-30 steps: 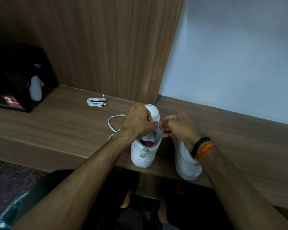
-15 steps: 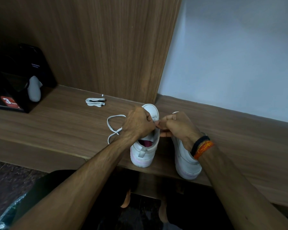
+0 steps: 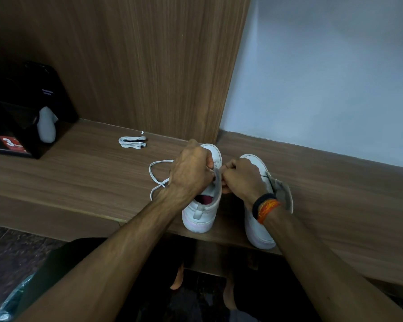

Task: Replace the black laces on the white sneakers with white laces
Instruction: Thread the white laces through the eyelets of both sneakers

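Two white sneakers stand on the wooden bench (image 3: 79, 180), heels toward me. Over the left sneaker (image 3: 201, 210) my left hand (image 3: 191, 174) is curled and holds a white lace (image 3: 157, 180) whose loose loop trails left across the bench. My right hand (image 3: 241, 177) pinches the lace at the sneaker's tongue, fingers curled tight against the left hand. The right sneaker (image 3: 258, 225) sits partly behind my right wrist, its tongue sticking out to the right. A second white lace (image 3: 132, 142) lies folded in a bundle further back.
A black shoebox (image 3: 21, 108) with a red label and a white object inside stands at the far left. A wooden panel (image 3: 137, 66) and a white wall (image 3: 323, 77) rise behind the bench. My knees are below the bench edge.
Both hands shifted slightly left and up over the left sneaker. The right sneaker's toe and tongue have come into view beside my right hand. The lace loop stays put.
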